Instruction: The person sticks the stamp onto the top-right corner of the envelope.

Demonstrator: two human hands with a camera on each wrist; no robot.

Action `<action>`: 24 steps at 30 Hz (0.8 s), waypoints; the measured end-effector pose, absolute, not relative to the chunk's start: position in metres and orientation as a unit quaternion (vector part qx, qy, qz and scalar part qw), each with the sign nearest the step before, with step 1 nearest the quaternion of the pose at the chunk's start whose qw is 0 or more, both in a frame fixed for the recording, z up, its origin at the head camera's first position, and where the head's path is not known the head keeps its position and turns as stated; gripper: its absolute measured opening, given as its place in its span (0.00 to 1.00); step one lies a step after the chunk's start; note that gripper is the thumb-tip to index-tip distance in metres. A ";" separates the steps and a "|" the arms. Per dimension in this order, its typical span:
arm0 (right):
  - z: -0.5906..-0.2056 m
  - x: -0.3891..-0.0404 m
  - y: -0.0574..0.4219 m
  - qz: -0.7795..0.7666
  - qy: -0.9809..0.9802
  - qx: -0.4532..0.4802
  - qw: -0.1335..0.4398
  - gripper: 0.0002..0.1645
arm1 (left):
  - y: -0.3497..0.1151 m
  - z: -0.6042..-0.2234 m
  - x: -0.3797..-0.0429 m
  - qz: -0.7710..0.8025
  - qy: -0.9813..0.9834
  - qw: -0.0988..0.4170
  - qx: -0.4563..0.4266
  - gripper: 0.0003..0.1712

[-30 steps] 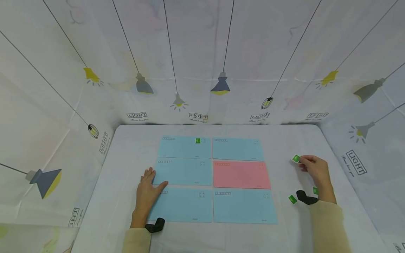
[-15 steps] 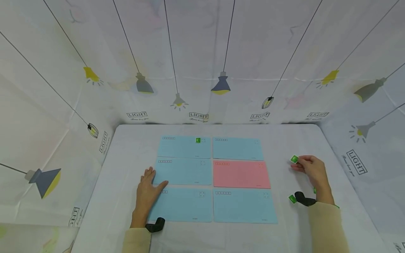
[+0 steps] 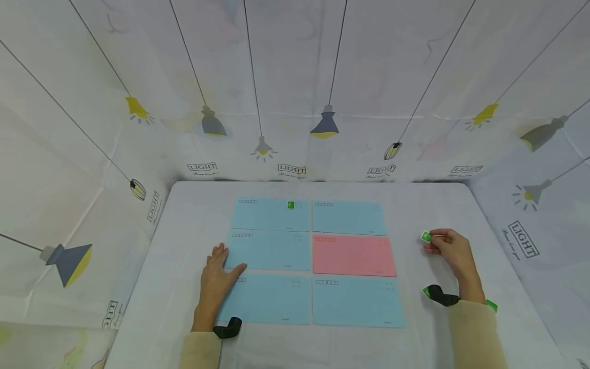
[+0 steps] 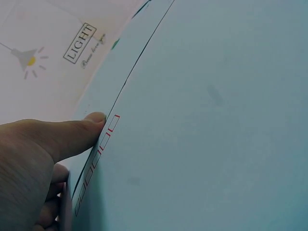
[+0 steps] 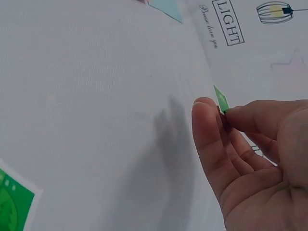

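Note:
My right hand [image 3: 454,255] pinches a small green stamp [image 3: 426,236] with a white edge between thumb and fingers. It is off to the right of the envelopes, and the right wrist view shows the stamp [image 5: 221,99] tilted nearly edge-on above the white table. My left hand [image 3: 214,284] rests at the left side of the envelopes, fingers spread. Its thumb [image 4: 72,137] lies by the seam between the middle-left blue envelope [image 3: 267,251] and the front-left blue envelope [image 3: 267,302]. Another green stamp [image 3: 291,205] lies on the back-left blue envelope [image 3: 258,218], near its top right.
A pink envelope [image 3: 352,256] lies in the right column, between a blue envelope [image 3: 348,218] behind and another blue envelope [image 3: 357,305] in front. Beside my right forearm are loose stamps, one [image 3: 426,292] partly behind the black wrist camera [image 3: 443,296], another [image 3: 492,306] by the sleeve.
My right hand has drifted slightly left with the pinched stamp. Its wrist camera now covers part of a loose stamp. My left hand has stayed in place on the envelopes.

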State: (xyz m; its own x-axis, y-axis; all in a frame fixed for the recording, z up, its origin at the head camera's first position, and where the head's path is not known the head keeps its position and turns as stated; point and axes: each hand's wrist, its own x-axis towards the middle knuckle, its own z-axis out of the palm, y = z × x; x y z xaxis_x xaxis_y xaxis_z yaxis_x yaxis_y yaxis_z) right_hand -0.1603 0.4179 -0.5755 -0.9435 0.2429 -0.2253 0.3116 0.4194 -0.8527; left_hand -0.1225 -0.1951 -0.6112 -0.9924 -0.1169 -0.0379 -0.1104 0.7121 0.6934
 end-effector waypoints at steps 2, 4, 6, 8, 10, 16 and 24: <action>-0.575 -0.160 0.415 -0.508 0.845 0.159 0.037 0.24 | -0.195 -0.611 -0.122 -0.375 -0.925 0.005 0.061 0.47; -0.574 -0.161 0.412 -0.509 0.846 0.157 0.038 0.24 | -0.195 -0.611 -0.122 -0.376 -0.925 0.005 0.061 0.47; -0.573 -0.161 0.409 -0.508 0.846 0.155 0.037 0.26 | -0.195 -0.610 -0.122 -0.376 -0.925 0.006 0.060 0.47; -0.571 -0.161 0.406 -0.509 0.846 0.152 0.034 0.27 | -0.194 -0.610 -0.122 -0.377 -0.924 0.006 0.058 0.47; -0.569 -0.163 0.403 -0.506 0.849 0.151 0.030 0.26 | -0.194 -0.609 -0.122 -0.377 -0.925 0.006 0.057 0.47; -0.565 -0.171 0.390 -0.500 0.854 0.139 0.025 0.25 | -0.193 -0.608 -0.122 -0.376 -0.925 0.010 0.058 0.47; -0.565 -0.182 0.370 -0.513 0.847 0.139 0.021 0.24 | -0.194 -0.610 -0.121 -0.376 -0.925 0.017 0.059 0.47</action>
State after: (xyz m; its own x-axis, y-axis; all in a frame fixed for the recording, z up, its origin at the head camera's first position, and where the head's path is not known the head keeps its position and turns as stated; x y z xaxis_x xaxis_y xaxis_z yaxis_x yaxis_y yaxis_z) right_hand -0.1824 0.3702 -0.5654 -0.9603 0.2142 -0.1788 0.2576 0.4342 -0.8632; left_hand -0.1213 -0.1937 -0.6096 -0.9924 -0.1219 -0.0137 -0.0969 0.7103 0.6972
